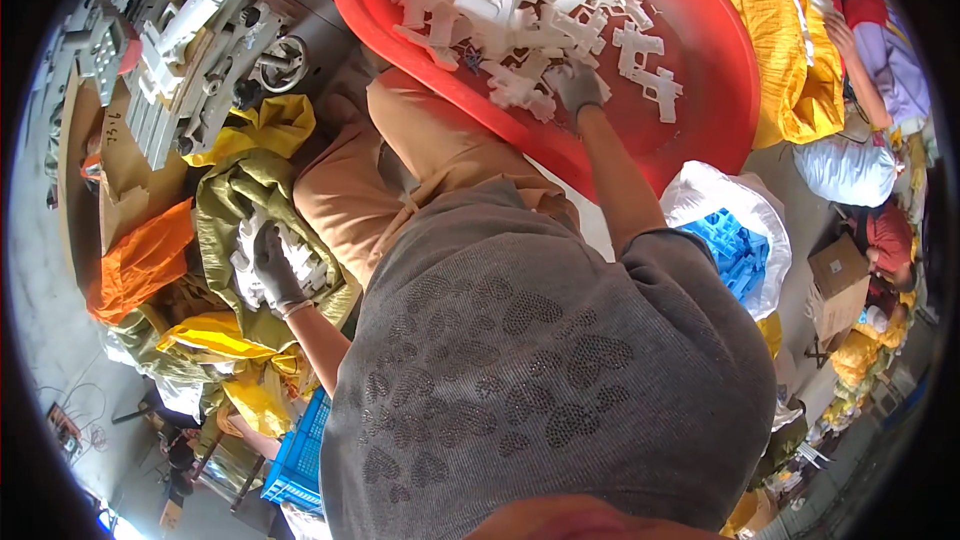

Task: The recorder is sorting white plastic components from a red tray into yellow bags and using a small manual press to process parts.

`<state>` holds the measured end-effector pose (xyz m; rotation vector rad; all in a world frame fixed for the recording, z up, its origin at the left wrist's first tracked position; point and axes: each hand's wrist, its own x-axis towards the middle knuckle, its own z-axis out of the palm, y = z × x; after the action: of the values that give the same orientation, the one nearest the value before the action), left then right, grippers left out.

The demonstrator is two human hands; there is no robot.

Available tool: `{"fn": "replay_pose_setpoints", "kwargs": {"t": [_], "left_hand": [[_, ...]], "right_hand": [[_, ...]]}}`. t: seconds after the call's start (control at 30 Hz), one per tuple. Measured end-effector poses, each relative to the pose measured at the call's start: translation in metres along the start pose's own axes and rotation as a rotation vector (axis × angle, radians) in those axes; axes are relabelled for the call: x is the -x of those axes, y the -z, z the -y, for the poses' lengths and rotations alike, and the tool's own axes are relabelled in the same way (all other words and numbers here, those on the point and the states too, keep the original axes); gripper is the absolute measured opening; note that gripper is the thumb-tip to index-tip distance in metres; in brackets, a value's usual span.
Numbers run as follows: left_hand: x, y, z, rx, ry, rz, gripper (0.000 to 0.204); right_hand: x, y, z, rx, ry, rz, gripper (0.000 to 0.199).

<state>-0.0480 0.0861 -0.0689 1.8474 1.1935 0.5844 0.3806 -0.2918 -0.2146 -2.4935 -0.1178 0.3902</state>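
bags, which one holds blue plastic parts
The white bag at the person's right, below the red basin; the olive bag by the left hand holds white parts.

We wear a grey short-sleeved top (540, 360) studded with heart patterns, tan trousers (420, 155), and grey gloves on our left hand (272, 268) and right hand (578, 86).

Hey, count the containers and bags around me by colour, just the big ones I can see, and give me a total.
Red basin, with white plastic parts in it: 1
Blue crate: 1
Olive-green bag, white parts inside, left hand in it: 1
Orange bag: 1
White bag, blue parts inside: 1
Large yellow bag: 1
Total: 6
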Motion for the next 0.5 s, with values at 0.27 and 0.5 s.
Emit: {"fn": "replay_pose_setpoints", "kwargs": {"t": [0.27,0.5], "left_hand": [[0.016,0.009,0.022,-0.021,0.102,-0.034,0.028],[0.013,-0.001,-0.012,-0.054,0.033,-0.002,0.026]], "right_hand": [[-0.048,0.007,0.092,0.145,0.518,-0.003,0.036],[-0.090,-0.029,0.148,0.537,0.769,0.046,0.061]]}}
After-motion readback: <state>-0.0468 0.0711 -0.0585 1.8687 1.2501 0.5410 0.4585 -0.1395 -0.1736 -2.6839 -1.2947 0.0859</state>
